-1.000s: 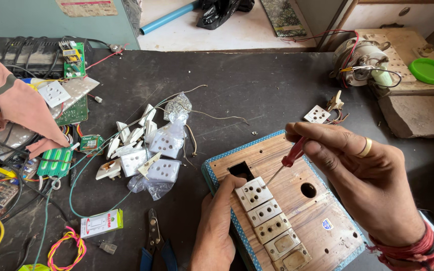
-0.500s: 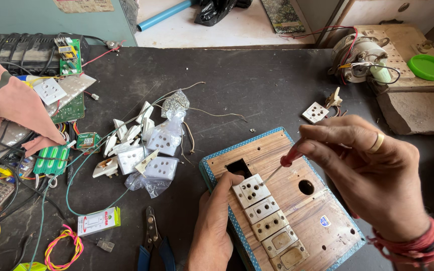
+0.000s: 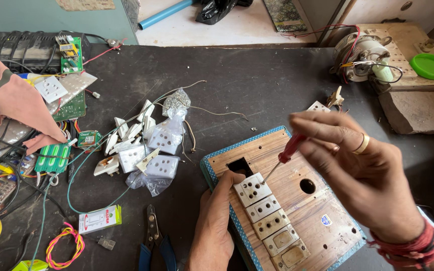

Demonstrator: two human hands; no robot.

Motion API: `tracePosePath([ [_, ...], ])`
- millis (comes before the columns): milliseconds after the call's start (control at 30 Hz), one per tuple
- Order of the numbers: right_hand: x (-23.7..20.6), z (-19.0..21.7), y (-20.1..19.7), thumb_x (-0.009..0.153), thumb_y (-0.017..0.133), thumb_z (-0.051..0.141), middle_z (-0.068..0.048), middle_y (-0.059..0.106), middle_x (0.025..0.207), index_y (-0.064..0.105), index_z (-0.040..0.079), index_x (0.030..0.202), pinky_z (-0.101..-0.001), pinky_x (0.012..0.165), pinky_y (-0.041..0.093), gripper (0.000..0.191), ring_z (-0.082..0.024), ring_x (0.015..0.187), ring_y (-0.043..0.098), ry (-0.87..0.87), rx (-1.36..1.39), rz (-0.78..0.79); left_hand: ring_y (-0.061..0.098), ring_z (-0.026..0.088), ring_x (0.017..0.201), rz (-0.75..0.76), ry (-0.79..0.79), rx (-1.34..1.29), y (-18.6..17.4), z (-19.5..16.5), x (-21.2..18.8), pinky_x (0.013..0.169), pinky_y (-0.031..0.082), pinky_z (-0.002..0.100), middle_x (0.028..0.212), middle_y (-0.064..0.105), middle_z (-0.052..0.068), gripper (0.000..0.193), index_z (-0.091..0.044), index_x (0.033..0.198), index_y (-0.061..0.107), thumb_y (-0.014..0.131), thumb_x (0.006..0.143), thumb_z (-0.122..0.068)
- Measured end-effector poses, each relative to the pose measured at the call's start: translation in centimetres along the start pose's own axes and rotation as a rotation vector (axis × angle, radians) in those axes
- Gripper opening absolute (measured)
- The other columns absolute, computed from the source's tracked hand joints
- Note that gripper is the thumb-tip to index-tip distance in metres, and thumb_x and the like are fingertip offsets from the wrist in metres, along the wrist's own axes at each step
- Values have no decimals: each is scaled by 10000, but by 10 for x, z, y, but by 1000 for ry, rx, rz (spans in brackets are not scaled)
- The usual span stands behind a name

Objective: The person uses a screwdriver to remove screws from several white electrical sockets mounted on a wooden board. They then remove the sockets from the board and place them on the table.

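the right hand pinches a red-handled screwdriver, tip on the top white socket; the left hand, fingers curled, grips the wooden switchboard edge.

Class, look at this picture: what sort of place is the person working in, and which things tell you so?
Probably an electrical repair workbench: loose white sockets, circuit boards, and a screwdriver worked on a wooden switchboard.

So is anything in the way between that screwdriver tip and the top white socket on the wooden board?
Nothing visible. The screwdriver, held in the right hand, reaches the top white socket unobstructed; the left hand sits beside it at the wooden board edge.
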State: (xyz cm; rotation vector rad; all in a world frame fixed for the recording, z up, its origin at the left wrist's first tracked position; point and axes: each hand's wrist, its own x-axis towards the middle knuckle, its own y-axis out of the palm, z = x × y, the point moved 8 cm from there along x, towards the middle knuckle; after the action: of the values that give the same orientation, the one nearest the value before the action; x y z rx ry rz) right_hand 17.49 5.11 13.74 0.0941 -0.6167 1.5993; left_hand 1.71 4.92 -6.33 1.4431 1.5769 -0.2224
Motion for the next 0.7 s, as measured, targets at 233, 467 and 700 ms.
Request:
tracePosePath([
  [233, -1, -2, -4, 964, 602, -60, -156, 713, 1251, 657, -25, 1287, -341, 1026, 630, 329, -218, 1172, 719, -1, -44, -75, 598, 207, 954, 49, 44, -32, 3, -3, 0, 999, 421, 411, 861, 649, 68, 293, -96, 843, 719, 734, 721, -361],
  [467, 0, 6, 1, 980, 607, -60, -163, 689, 1241, 665, -12, 1280, -349, 995, 635, 310, -211, 1153, 721, -31, -74, -94, 591, 188, 1005, -72, -36, 4, -5, 3, 0, 1039, 389, 404, 941, 641, 70, 279, -118, 895, 678, 771, 741, -331],
  [700, -7, -3, 3, 1036, 582, -41, -129, 693, 1247, 641, 9, 1316, -355, 970, 675, 290, -196, 1134, 704, -146, 82, -82, 600, 186, 923, -7, 1, -21, -1, 0, 0, 982, 430, 394, 861, 647, 56, 282, -99, 845, 697, 750, 697, -333],
])
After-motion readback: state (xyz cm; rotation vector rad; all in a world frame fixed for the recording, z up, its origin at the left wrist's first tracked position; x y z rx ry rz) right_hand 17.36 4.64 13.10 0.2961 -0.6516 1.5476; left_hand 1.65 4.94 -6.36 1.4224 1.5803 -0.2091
